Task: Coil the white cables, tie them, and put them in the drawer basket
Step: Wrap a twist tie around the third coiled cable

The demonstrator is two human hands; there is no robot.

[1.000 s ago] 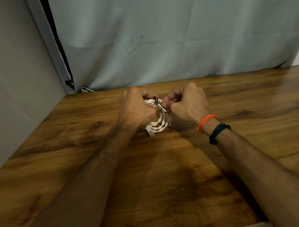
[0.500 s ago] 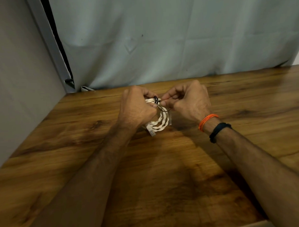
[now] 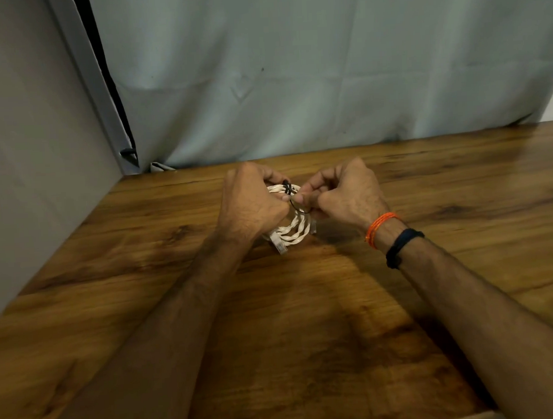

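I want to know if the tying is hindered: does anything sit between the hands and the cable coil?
Nothing visible does. The left hand grips the white cable coil directly, and the right hand pinches the black tie.

This looks like a makeshift recording or work corner rather than a lived-in room, though the exact kind of place cannot be told. A dark wood-grain bench (image 3: 305, 319) stands against a pale grey-green cloth backdrop (image 3: 295, 81), creased from folding and hung as a screen, which meets a plain grey panel (image 3: 29, 156) on the left.
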